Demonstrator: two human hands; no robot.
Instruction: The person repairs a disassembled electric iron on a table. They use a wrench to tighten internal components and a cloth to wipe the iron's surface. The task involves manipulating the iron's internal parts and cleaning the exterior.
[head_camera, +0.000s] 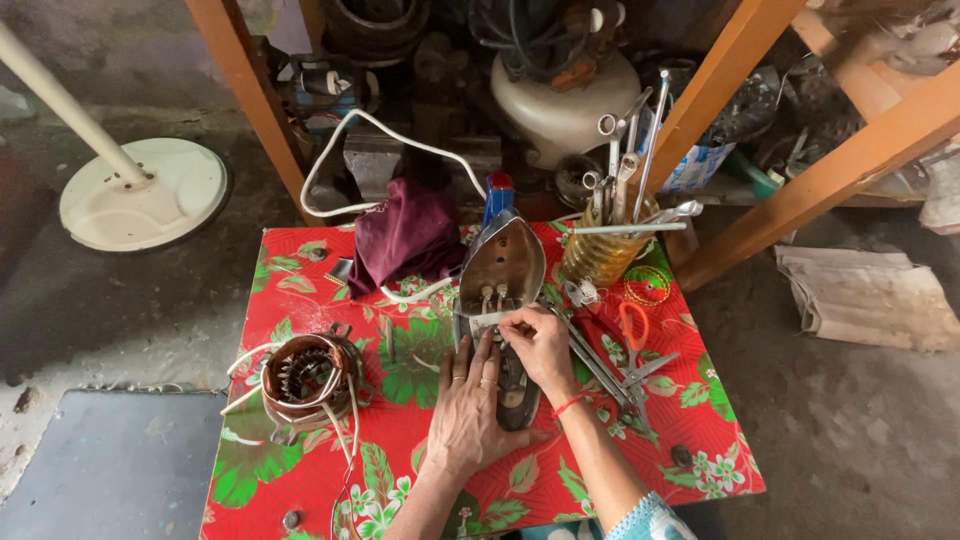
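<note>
An upturned metal iron soleplate (501, 264) rests on a small table with a red floral cover (300, 300). My left hand (468, 405) lies flat on the dark iron body (515, 395) below the soleplate, fingers apart, rings on two of them. My right hand (540, 345), a red thread at its wrist, pinches at the terminals on the soleplate's rear edge. Whether a small part sits between those fingertips is hidden.
A copper-wound motor stator (305, 375) with white leads sits at the table's left. A maroon cloth (405, 240) and white cable (340, 150) lie at the back. A jar of wrenches (610, 240) stands at the right, with pliers and orange-handled scissors (630, 345) beside it. A white fan base (145, 195) is on the floor.
</note>
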